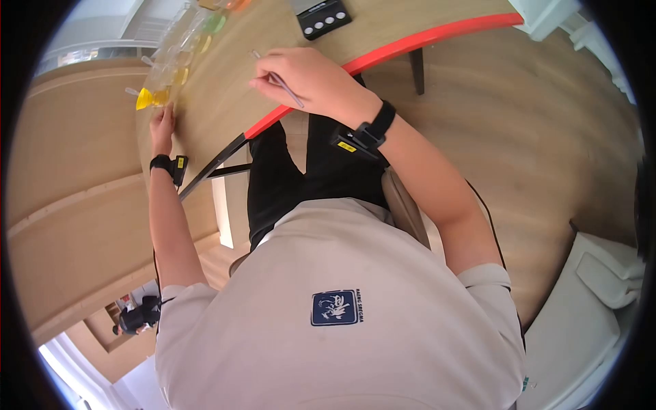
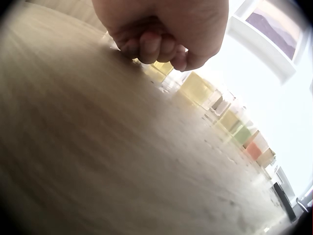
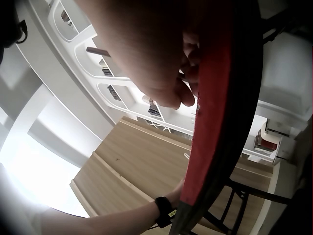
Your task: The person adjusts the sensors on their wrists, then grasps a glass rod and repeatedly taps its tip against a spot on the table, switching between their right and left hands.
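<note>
In the head view my left hand (image 1: pixel 162 130) is low at the far-left table edge, its fingertips against a small container of yellow liquid (image 1: pixel 160 97) with a bright yellow piece (image 1: pixel 144 99) beside it. Curled fingers of the left hand (image 2: pixel 164 29) hide most of that container in the left wrist view. My right hand (image 1: pixel 301 76) pinches a thin greyish rod (image 1: pixel 290 91), slanted across the hand above the table near its red edge. The right wrist view shows this hand (image 3: pixel 146 54) from behind, the rod's end (image 3: pixel 98 51) sticking out.
Clear containers with yellow, green (image 2: pixel 240 134) and orange-red liquid (image 2: pixel 253 150) stand in a row along the far-left table side. A black device with white round buttons (image 1: pixel 324 22) lies at the top. The table has a red edge (image 1: pixel 437 35). Someone in dark clothing (image 1: pixel 140 316) is in the background.
</note>
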### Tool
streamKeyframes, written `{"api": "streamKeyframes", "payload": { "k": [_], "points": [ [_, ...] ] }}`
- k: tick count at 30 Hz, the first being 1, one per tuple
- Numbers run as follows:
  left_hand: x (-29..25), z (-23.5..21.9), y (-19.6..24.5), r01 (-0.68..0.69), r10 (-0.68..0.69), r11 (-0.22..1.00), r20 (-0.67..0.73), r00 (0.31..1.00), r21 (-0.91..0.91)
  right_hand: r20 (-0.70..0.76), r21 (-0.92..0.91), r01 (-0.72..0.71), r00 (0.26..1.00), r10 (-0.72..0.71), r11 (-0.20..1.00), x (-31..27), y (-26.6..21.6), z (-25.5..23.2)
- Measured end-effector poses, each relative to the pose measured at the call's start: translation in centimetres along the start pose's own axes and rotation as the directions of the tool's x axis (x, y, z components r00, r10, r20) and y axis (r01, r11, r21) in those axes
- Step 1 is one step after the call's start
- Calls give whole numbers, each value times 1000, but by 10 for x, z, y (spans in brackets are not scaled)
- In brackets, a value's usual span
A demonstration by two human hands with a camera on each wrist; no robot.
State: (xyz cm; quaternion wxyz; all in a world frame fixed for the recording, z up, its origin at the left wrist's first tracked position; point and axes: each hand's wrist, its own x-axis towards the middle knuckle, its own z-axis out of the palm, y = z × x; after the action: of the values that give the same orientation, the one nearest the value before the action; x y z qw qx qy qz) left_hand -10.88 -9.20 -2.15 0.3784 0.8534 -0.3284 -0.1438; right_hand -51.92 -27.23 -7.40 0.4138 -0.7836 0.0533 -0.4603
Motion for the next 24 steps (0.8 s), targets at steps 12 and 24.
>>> {"api": "streamKeyframes", "payload": {
  "k": [12, 24],
  "points": [
    [5, -3, -7, 32, -32, 999, -19, 999, -34, -35, -14, -5, 999, 5, 1000, 4, -1, 4],
    [2, -5, -10, 16, -18, 997, -34, 999, -76, -16, 14, -36, 999, 36, 999, -2, 0, 7]
  ]
}}
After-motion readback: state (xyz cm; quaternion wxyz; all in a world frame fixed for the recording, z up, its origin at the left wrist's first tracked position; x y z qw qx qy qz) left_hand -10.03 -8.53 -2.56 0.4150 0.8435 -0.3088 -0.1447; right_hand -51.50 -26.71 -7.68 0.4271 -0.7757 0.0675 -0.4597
